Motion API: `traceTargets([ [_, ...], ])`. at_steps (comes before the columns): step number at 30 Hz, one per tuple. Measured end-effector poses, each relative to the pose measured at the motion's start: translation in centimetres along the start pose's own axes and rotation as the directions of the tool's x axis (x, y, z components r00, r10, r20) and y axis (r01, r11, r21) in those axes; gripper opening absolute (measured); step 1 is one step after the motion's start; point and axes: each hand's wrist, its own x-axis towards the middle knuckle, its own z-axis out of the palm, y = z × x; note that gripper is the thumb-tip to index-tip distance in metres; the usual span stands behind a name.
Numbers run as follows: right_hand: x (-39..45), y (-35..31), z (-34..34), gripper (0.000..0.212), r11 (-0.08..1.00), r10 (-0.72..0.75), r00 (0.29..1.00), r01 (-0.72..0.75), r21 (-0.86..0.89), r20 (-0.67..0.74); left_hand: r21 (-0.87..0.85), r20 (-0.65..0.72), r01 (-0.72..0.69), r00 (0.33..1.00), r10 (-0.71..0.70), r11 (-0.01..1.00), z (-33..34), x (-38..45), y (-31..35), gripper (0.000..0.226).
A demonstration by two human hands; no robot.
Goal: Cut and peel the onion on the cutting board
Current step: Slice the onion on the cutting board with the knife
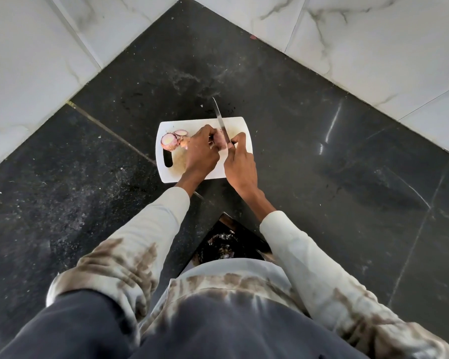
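A: Onion (pixel 219 141) piece at the middle of the white cutting board (pixel 240 174), which lies on the dark desk (pixel 322 151); the left hand (pixel 201 151) is curled over it and holds it down. The right hand (pixel 240 164) grips the handle of the knife (pixel 221 120), whose blade slants across the piece with its tip past the far edge of the board. Which step is this?

B: Judged from the layout, cutting is in progress. A half (pixel 168 141) with its cut face up, a thin slice (pixel 180 132) and a scrap of skin (pixel 185 142) lie at the left end of the board. The next move probably calls for a steady downward stroke, blade clear of the left fingertips, then stripping the outer skin
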Motion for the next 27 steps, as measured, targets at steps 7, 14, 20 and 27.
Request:
traceTargets([
  [7, 0.0, 0.2, -0.7, 0.027, 1.0, 0.014, 0.999, -0.015, 0.015, 0.045, -0.006, 0.016, -0.005, 1.0, 0.005, 1.0, 0.0, 0.1, 0.2, 0.018],
  [14, 0.4, 0.4, -1.3, 0.021, 0.997, 0.03, 0.993, -0.038, 0.065, 0.116, -0.024, 0.006, -0.019, 1.0, 0.019, 1.0, -0.1, 0.2, 0.2, 0.008],
  [20, 1.0, 0.1, -1.2, 0.02, 0.999, 0.033, 0.993, -0.033, 0.006, 0.111, -0.019, 0.036, -0.011, 0.999, 0.012, 1.0, -0.3, 0.4, 0.2, 0.009],
  [27, 2.0, -0.6, -0.7, 0.019, 1.0, 0.011, 0.994, -0.009, -0.019, 0.113, 0.059, 0.057, -0.009, 0.998, 0.006, 0.998, -0.5, 0.8, 0.4, 0.019],
])
